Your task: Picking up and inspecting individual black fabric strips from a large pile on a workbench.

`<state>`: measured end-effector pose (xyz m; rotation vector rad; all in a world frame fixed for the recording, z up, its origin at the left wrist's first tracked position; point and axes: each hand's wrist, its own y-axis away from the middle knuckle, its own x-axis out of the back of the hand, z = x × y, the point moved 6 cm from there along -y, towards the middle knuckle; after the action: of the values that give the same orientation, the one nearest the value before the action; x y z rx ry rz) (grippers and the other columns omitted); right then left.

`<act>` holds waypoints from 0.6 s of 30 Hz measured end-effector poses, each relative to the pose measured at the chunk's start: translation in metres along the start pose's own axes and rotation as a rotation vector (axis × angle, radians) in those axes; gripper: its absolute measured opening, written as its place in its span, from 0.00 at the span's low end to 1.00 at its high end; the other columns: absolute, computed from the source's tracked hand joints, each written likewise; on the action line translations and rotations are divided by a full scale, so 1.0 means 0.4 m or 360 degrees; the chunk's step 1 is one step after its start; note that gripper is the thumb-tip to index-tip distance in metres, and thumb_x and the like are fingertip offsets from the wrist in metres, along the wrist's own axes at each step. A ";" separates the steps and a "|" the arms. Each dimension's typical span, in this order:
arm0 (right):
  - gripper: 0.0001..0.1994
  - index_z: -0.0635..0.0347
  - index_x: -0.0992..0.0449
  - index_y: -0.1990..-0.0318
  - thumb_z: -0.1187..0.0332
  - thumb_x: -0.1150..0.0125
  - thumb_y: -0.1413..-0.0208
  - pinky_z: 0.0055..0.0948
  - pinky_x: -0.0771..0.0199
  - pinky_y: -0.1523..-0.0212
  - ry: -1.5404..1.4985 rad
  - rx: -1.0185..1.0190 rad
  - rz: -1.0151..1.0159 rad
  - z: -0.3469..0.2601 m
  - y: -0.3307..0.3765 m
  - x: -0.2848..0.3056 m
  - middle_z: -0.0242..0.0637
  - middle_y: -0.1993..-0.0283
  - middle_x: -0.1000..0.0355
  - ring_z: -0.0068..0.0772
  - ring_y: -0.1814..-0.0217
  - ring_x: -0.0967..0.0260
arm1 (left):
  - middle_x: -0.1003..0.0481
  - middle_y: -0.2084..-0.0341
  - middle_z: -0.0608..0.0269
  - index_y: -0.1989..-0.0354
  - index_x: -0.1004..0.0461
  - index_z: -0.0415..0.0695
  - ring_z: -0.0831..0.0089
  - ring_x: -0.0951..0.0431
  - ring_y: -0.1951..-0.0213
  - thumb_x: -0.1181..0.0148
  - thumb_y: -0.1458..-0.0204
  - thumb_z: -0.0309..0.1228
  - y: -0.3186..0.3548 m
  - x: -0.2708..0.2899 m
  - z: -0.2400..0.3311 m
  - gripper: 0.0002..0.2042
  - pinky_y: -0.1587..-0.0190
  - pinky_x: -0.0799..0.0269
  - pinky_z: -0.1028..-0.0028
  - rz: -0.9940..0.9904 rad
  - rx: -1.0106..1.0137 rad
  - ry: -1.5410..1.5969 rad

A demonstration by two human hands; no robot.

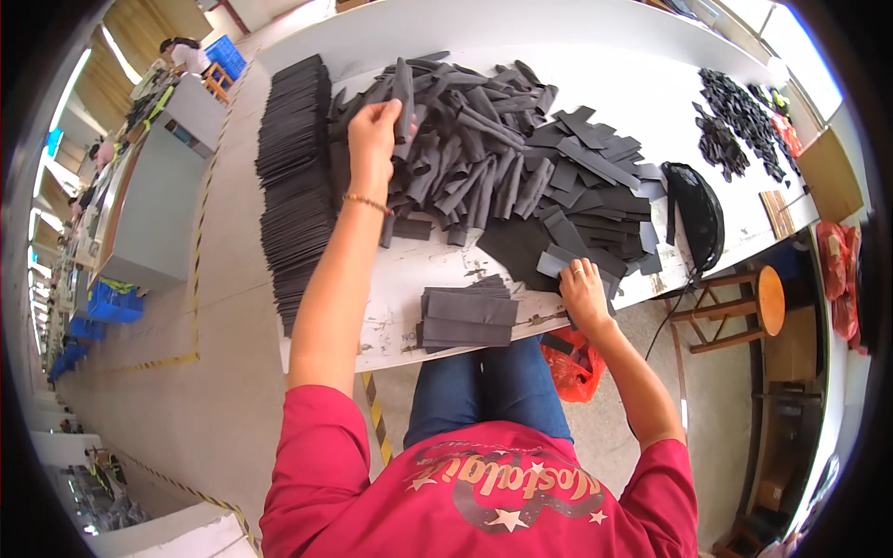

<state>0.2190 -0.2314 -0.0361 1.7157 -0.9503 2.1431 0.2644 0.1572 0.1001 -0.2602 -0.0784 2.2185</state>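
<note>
My left hand (375,135) is closed round a dark grey fabric tube (403,84), held upright at the left side of a heap of similar tubes (470,116). At the table's near edge, my right hand (584,293) has its fingers closed on a flat grey strip (554,261); its fingertips are partly hidden. Beyond that hand lies a pile of flat dark strips (600,200). Between my arms sits a small stack of dark rectangular pieces (470,316). Long rows of tightly packed dark pieces (293,186) stand along the table's left edge.
The white table (400,321) has a raised back edge. A black mesh-like bag (696,219) and small dark pieces (739,116) lie to the right. A wooden stool (767,302) stands by the right side; a red plastic bag (575,372) hangs below the front edge. People work far left.
</note>
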 end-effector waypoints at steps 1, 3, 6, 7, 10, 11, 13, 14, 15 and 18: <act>0.04 0.60 0.30 0.69 0.71 0.45 0.52 0.38 0.36 0.55 -0.0038 -0.0015 -0.0019 0.011 0.013 -0.005 0.42 0.63 0.35 0.42 0.56 0.37 | 0.21 0.72 0.53 0.64 0.26 0.35 0.69 0.20 0.74 0.40 0.42 0.33 0.050 -0.010 0.006 0.11 0.74 0.24 0.74 -0.0040 0.0075 0.0178; 0.04 0.59 0.30 0.69 0.70 0.44 0.51 0.38 0.36 0.56 -0.0082 -0.0027 -0.0035 0.012 0.000 0.010 0.42 0.64 0.36 0.43 0.56 0.37 | 0.21 0.71 0.50 0.64 0.27 0.35 0.64 0.19 0.73 0.40 0.42 0.31 0.138 0.015 0.012 0.10 0.72 0.21 0.71 -0.0036 0.0165 0.0511; 0.06 0.61 0.33 0.64 0.74 0.44 0.50 0.43 0.36 0.49 -0.0202 -0.0119 0.0252 0.017 -0.034 0.064 0.44 0.57 0.32 0.46 0.50 0.36 | 0.21 0.69 0.49 0.63 0.27 0.33 0.59 0.18 0.69 0.39 0.43 0.31 0.248 0.046 -0.016 0.11 0.65 0.18 0.65 -0.0060 0.0266 0.0841; 0.09 0.62 0.35 0.63 0.76 0.43 0.51 0.45 0.36 0.46 -0.0210 -0.0151 0.0340 0.028 -0.039 0.059 0.46 0.54 0.32 0.49 0.50 0.35 | 0.22 0.69 0.50 0.62 0.27 0.33 0.59 0.18 0.67 0.40 0.42 0.31 0.279 0.053 -0.031 0.11 0.62 0.18 0.64 -0.0085 0.0320 0.0882; 0.11 0.63 0.35 0.64 0.76 0.39 0.52 0.45 0.33 0.55 -0.0445 -0.0250 0.0093 0.024 -0.079 0.086 0.51 0.60 0.35 0.54 0.58 0.35 | 0.21 0.65 0.52 0.59 0.25 0.32 0.59 0.19 0.61 0.42 0.41 0.30 0.371 0.066 -0.070 0.11 0.56 0.19 0.60 -0.0099 0.0424 0.1001; 0.11 0.63 0.35 0.64 0.76 0.39 0.52 0.45 0.33 0.55 -0.0449 -0.0238 0.0094 0.001 -0.090 0.126 0.51 0.60 0.35 0.54 0.58 0.35 | 0.21 0.64 0.51 0.59 0.25 0.32 0.59 0.19 0.59 0.42 0.41 0.30 0.399 0.068 -0.081 0.11 0.55 0.20 0.59 -0.0092 0.0468 0.1053; 0.13 0.63 0.36 0.65 0.75 0.36 0.53 0.44 0.34 0.59 -0.1065 -0.0267 0.0126 -0.062 -0.114 0.228 0.50 0.62 0.37 0.54 0.60 0.36 | 0.22 0.62 0.50 0.59 0.26 0.32 0.56 0.21 0.55 0.43 0.41 0.29 0.438 0.069 -0.104 0.10 0.51 0.21 0.58 -0.0069 0.0564 0.1128; 0.15 0.64 0.37 0.64 0.75 0.33 0.54 0.43 0.34 0.59 -0.1133 -0.0242 0.0152 -0.095 -0.114 0.258 0.50 0.61 0.37 0.54 0.59 0.36 | 0.22 0.62 0.50 0.59 0.26 0.32 0.56 0.21 0.55 0.43 0.41 0.29 0.452 0.060 -0.106 0.10 0.51 0.21 0.58 -0.0069 0.0564 0.1131; 0.15 0.64 0.36 0.64 0.75 0.34 0.53 0.43 0.34 0.58 -0.1200 -0.0156 0.0203 -0.131 -0.112 0.281 0.50 0.60 0.37 0.55 0.58 0.37 | 0.22 0.62 0.50 0.59 0.27 0.34 0.56 0.20 0.55 0.43 0.41 0.28 0.467 0.055 -0.111 0.09 0.50 0.21 0.59 -0.0041 0.0603 0.1148; 0.15 0.65 0.34 0.59 0.75 0.34 0.52 0.41 0.32 0.54 -0.1213 0.0071 0.0355 -0.217 -0.098 0.335 0.50 0.53 0.34 0.55 0.53 0.35 | 0.22 0.59 0.49 0.59 0.28 0.36 0.53 0.20 0.54 0.44 0.41 0.27 0.498 0.046 -0.112 0.07 0.49 0.22 0.59 0.0005 0.0675 0.1180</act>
<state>0.1346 -0.1760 0.0937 2.6267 -1.3174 1.6086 0.1088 0.0479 0.0238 -0.8138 0.7798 1.9505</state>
